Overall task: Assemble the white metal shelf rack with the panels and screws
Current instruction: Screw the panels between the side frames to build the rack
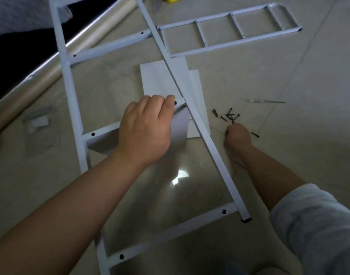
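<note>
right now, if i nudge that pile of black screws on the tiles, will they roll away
Probably skid and scatter: the screws are small and loose on glossy tile. Likely roll in short arcs, since heads look wider than shanks. One stray screw lies apart.

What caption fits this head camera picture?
Left hand holds a panel against the white frame; right hand reaches for screws.
</note>
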The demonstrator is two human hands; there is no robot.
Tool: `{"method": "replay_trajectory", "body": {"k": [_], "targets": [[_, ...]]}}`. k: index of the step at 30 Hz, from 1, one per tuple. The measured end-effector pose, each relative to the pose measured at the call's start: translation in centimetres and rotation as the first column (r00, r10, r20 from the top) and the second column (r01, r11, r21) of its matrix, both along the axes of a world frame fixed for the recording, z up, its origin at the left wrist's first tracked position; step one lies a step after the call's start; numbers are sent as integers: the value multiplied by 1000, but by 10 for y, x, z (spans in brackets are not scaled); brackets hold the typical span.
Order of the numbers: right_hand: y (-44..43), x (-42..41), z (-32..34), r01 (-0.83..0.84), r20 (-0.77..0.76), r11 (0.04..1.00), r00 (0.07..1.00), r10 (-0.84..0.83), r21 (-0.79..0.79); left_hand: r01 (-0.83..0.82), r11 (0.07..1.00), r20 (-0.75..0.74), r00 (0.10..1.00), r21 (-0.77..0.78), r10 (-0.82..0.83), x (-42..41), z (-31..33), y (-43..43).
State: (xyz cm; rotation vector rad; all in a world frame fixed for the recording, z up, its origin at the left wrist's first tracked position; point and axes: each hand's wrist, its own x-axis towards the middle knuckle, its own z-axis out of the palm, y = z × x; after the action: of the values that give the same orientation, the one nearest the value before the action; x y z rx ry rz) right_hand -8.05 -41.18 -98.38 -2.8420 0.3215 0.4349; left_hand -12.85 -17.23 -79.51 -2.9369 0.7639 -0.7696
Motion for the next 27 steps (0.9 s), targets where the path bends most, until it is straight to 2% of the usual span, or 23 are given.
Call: {"method": "replay_trajectory", "body": {"k": [2,4,6,9,12,15,17,19,21,23,27], "targets": [[2,-1,5,112,75,988,990,-120,107,22,1000,10,1000,8,-22,1,0,1],[2,5,23,247,111,919,950,-293,308,45,999,35,998,11,-45,1,0,2],[3,16,52,253,155,873,927,-343,416,46,999,74,996,8,-46,2,-1,1],[14,25,109,84,267,850,930,-254,520,-1,1000,68,998,2,0,1,2,0],[45,18,170,-87,374,713,892,-256,695,-87,996,-43,995,-6,87,-2,10,2],[83,2,218,-246,470,594,844,-257,766,-173,984,-122,978,-29,168,-12,16,8],[104,-5,232,-274,491,591,838,-240,758,-197,977,-172,968,-77,182,-19,17,14],[121,-13,234,-267,483,658,859,-169,704,-193,969,-192,968,-157,162,-25,17,19],[132,-24,227,-304,496,768,868,-20,563,-188,963,-215,966,-192,146,-29,20,23],[136,-33,217,-391,548,838,825,137,380,-158,968,-228,967,-198,111,-31,24,28],[133,-28,210,-455,547,876,779,306,159,-44,989,-186,982,-144,17,-28,28,45]]}}
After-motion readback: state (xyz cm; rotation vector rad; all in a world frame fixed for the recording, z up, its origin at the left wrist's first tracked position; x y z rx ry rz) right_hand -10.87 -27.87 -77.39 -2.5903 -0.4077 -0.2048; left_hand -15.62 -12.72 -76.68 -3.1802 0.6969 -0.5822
